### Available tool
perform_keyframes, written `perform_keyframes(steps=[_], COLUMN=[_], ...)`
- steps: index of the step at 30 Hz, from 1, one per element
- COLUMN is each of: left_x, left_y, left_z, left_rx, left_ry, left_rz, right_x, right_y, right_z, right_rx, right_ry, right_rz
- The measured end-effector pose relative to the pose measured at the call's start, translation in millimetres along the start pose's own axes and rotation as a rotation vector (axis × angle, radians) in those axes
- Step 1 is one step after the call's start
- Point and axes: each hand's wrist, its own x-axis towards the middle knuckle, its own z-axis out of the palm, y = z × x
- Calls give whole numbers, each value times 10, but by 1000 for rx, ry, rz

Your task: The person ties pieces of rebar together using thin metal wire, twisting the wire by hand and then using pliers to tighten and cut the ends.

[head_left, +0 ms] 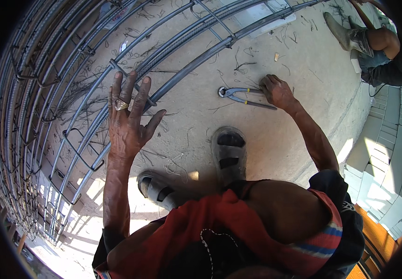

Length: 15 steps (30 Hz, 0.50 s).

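Observation:
My left hand [127, 118], with a ring on one finger, is spread over a rebar cage [183, 71] of long steel bars and bent stirrups. Its fingertips reach a stirrup [141, 89]; whether they press on it is unclear. On the concrete floor lies a pair of end-cutting pincers [235, 96] with its handles apart and its jaws towards the cage. My right hand [278, 92] is low at the floor with curled fingers, covering the end of the upper handle. What its fingertips hold is hidden. Loose tie wire [244, 64] lies just beyond.
More rebar cages [29, 104] are stacked along the left. A seated person's boot [338, 31] is at the upper right. Grey blocks [386, 139] line the right side. Wire scraps [78, 97] litter the floor [187, 129], and a pale board [256, 19] lies behind the bars.

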Motion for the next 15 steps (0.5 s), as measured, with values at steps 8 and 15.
perform_keyframes(steps=[8, 15], left_x=[-454, -415], left_y=[421, 809], left_z=[-101, -4], left_rx=[-345, -668], left_ry=[100, -104], left_rz=[53, -110], right_x=[174, 544], right_y=[-183, -766], right_z=[-344, -1287], right_rx=[739, 2151], right_ry=[360, 476], right_rz=[461, 642])
